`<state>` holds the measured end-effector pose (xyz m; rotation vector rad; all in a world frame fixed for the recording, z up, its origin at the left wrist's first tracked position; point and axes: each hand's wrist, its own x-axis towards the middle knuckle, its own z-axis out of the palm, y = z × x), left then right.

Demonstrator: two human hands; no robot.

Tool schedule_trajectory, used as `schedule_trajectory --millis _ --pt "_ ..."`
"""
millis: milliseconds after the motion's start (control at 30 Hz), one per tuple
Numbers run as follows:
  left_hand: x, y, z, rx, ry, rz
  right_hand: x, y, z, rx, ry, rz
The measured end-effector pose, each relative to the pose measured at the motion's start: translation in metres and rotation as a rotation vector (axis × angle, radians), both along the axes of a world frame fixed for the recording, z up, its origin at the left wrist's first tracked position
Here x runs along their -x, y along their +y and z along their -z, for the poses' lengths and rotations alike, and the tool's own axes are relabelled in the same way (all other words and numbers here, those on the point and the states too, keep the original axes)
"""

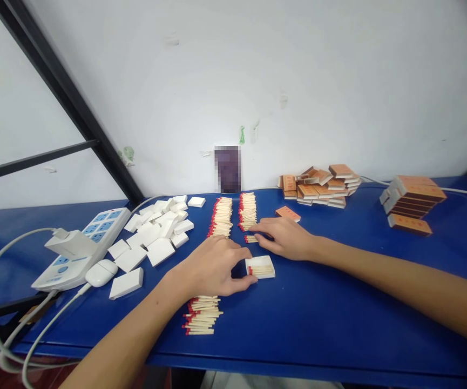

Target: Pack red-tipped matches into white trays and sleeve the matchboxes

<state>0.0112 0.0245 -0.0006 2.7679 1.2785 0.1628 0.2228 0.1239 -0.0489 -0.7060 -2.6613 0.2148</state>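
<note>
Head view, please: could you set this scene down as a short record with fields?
Left hand: fingers grip a matchbox tray holding matches
Right hand: flat, fingers on a small bunch of matches
Behind: two rows of matches
Near edge: loose matches by left wrist
Left side: empty white trays, power strip
Right side: orange matchbox sleeves
Surface: blue table

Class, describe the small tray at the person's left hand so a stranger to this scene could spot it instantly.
Start at the blue table, then find the left hand near its middle. It holds a small white tray. Unlike the white trays heaped further left, it lies alone and shows red-tipped matches inside.
</note>
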Motion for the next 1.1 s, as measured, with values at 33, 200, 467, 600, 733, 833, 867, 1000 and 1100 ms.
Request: schedule_trajectory --millis 33,200,467,600,733,833,867,1000,1100 --pt "0.0002 0.0 0.0002 -0.001 0.0 0.001 0.0002 0.0 0.0 0.006 -0.002 0.002" --pt "0.0009 0.0002 0.0008 -0.01 0.002 0.005 0.0003 -0.0004 -0.0007 0.024 -0.007 0.006" --pt "0.0012 0.0008 0.0016 -0.008 -0.001 0.013 -0.0004 -0.0011 -0.0028 0.02 -0.031 0.003" --pt "0.0012 0.0007 0.0019 -0.008 -0.001 0.01 -0.0004 -0.0006 -0.002 0.022 -0.039 0.006" --pt "0.0006 0.0004 0.0009 -0.008 0.004 0.006 -0.0001 -0.0005 -0.0016 0.026 -0.045 0.014" --pt "0.0002 0.0001 0.0002 -0.009 0.008 0.007 0.0001 -0.0004 -0.0015 0.027 -0.047 0.019" --pt "0.0001 0.0001 0.0002 -0.01 0.008 0.007 0.0001 -0.0004 -0.0014 0.028 -0.045 0.018" --pt "0.0007 0.0002 0.0015 -0.012 0.001 0.007 -0.0002 -0.0006 -0.0014 0.042 -0.028 0.012" --pt "0.0014 0.0006 0.0031 -0.011 -0.004 0.007 -0.0005 -0.0006 -0.0015 0.054 -0.01 0.006"
